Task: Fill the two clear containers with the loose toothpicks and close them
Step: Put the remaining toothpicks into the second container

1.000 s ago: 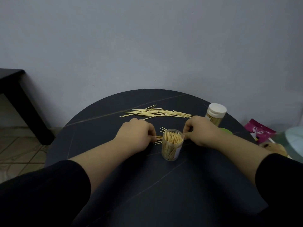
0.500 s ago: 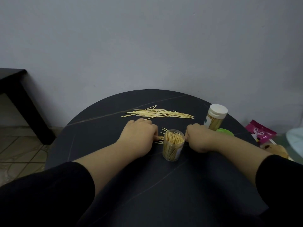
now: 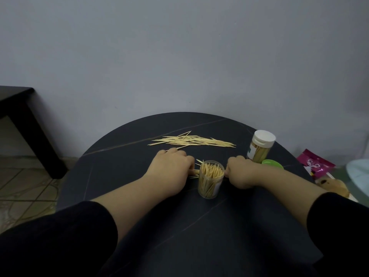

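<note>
Two hands flanked an uncapped clear plastic container (image 3: 210, 180) standing upright on the round black table (image 3: 179, 226), its toothpicks on end. The left hand (image 3: 169, 172) pinched a small toothpick bundle (image 3: 194, 172) lying crosswise, tips toward the container. The right hand (image 3: 240, 172) was curled, but I cannot tell what it held. Loose pale wooden toothpicks (image 3: 191, 141) lay left-to-right beyond.

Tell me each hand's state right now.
Left hand: grips toothpicks beside the open container.
Right hand: curled by the container; hold cannot be told.
</note>
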